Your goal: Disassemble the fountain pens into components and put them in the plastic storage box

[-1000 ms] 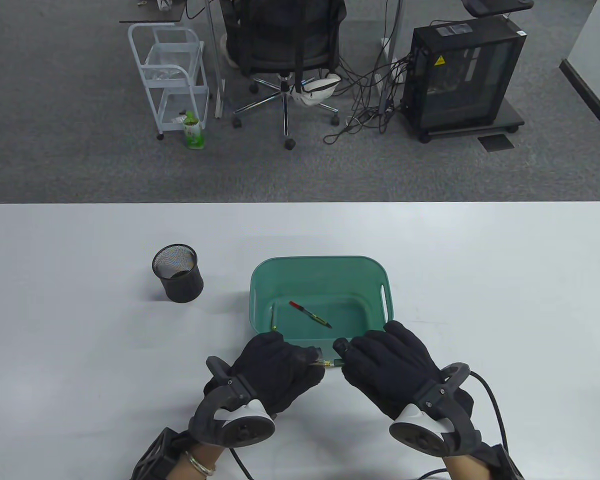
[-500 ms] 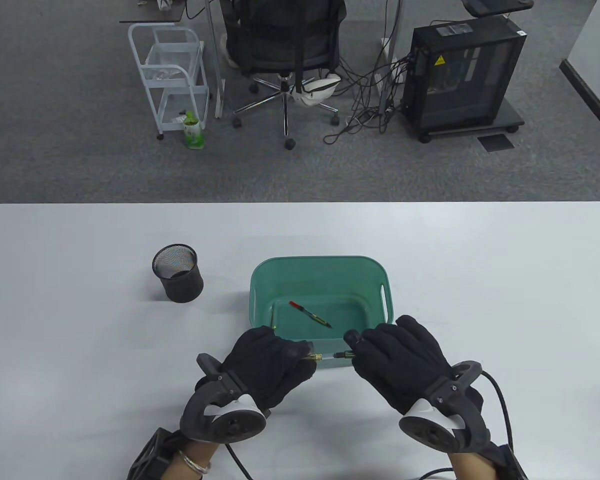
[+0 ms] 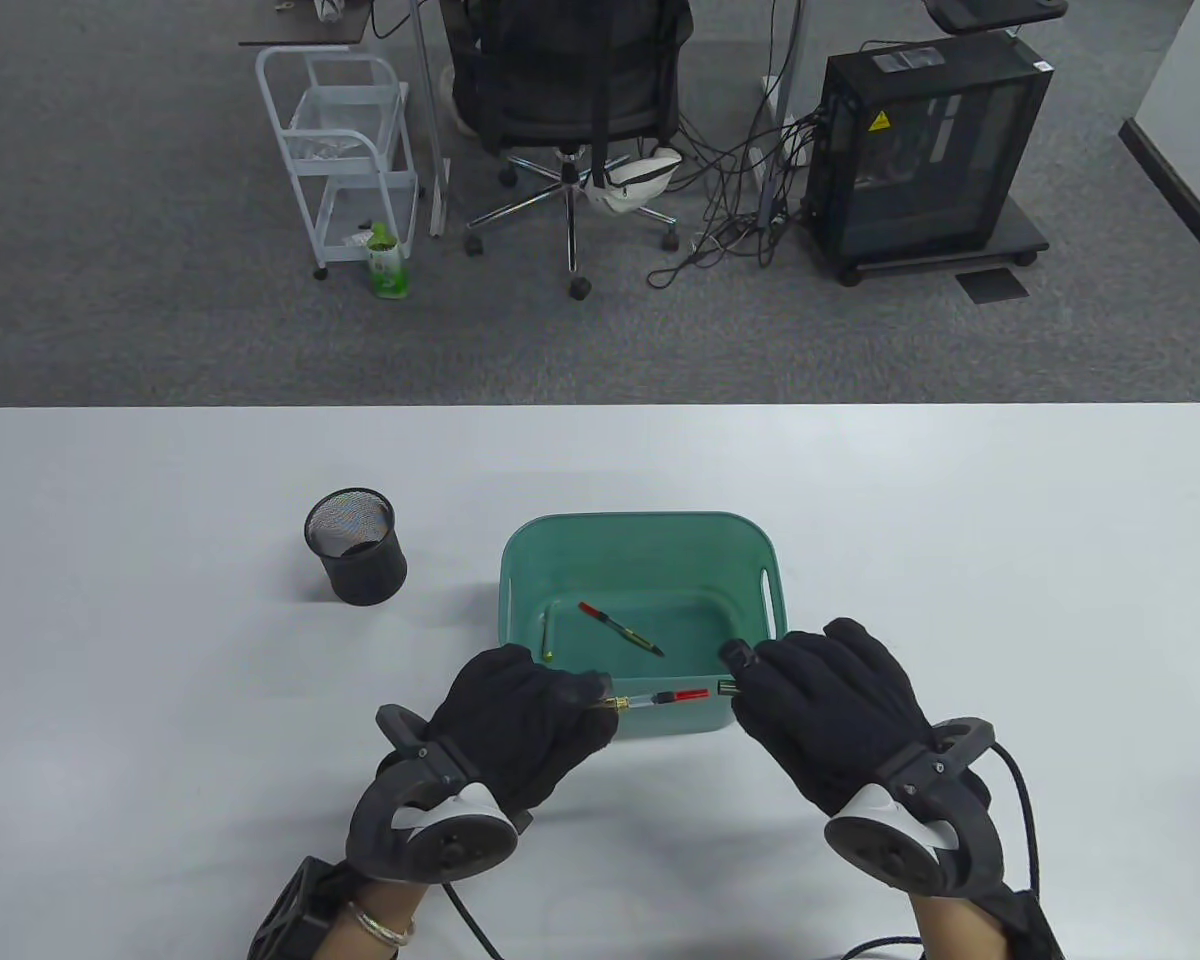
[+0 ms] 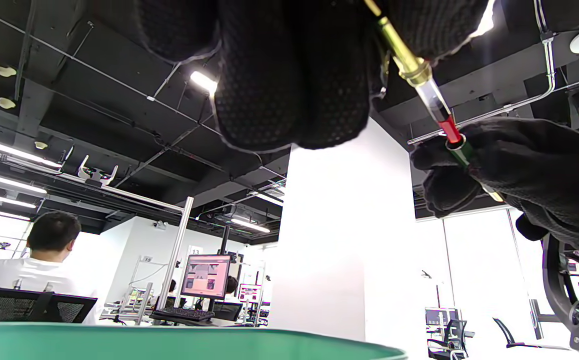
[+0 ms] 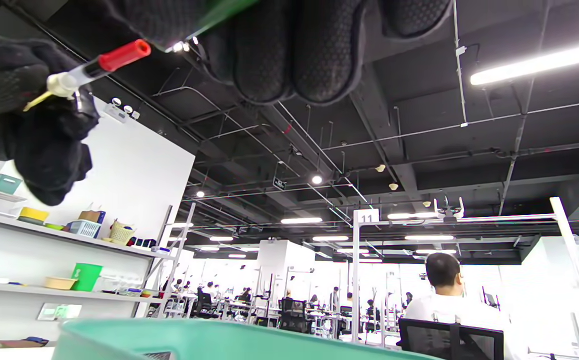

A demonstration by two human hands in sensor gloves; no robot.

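Over the near rim of the green storage box (image 3: 520, 560), my left hand (image 3: 600, 700) pinches the gold nib section of a fountain pen, with its clear and red ink converter (image 3: 672, 696) (image 4: 439, 112) (image 5: 100, 62) sticking out to the right. My right hand (image 3: 735, 675) grips the green barrel (image 4: 462, 152) (image 5: 219, 12), which has slid off the converter; its mouth is at the red tip. Inside the box lie another red-tipped converter section (image 3: 620, 630) and a thin gold-tipped part (image 3: 546, 640) by the left wall.
A black mesh pen cup (image 3: 355, 545) stands on the white table (image 3: 160, 650) left of the box. Beyond the table's far edge are an office chair (image 3: 570, 90), a white cart (image 3: 345, 150) and a computer tower (image 3: 925, 150).
My hands have drawn apart, left going left and right going right. The barrel has slid off, baring the clear and red converter between them.
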